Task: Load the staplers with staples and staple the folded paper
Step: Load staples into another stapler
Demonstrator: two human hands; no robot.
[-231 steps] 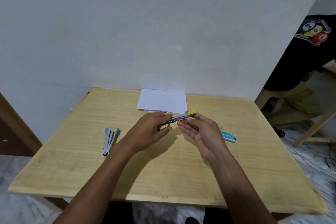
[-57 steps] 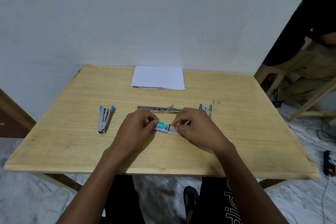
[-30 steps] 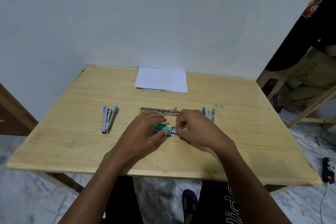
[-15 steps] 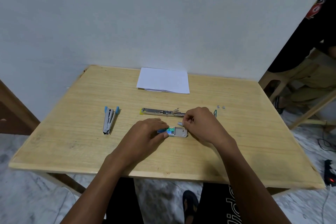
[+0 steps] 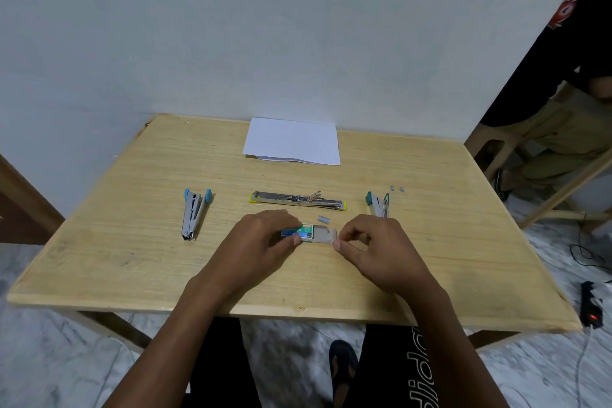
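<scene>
My left hand (image 5: 261, 239) grips the green and blue sleeve of a small staple box (image 5: 303, 231) on the table. Its grey inner tray (image 5: 325, 235) is slid out to the right, and my right hand (image 5: 374, 248) pinches the tray's end. A short strip of staples (image 5: 323, 219) lies just behind the box. The yellow stapler (image 5: 298, 200) lies opened flat beyond it. A blue stapler (image 5: 193, 212) rests to the left and a teal stapler (image 5: 378, 204) to the right. The folded white paper (image 5: 293, 141) lies by the wall.
Two tiny staple bits (image 5: 396, 189) lie near the teal stapler. The wooden table (image 5: 132, 258) stands against a white wall. Another person sits on a wooden stool (image 5: 496, 149) at the right. A power strip (image 5: 591, 308) and cables lie on the marble floor.
The yellow stapler, earlier in my hands, now lies open on the table. My hands took the staple box and slid its tray out. A staple strip now lies behind the box.
</scene>
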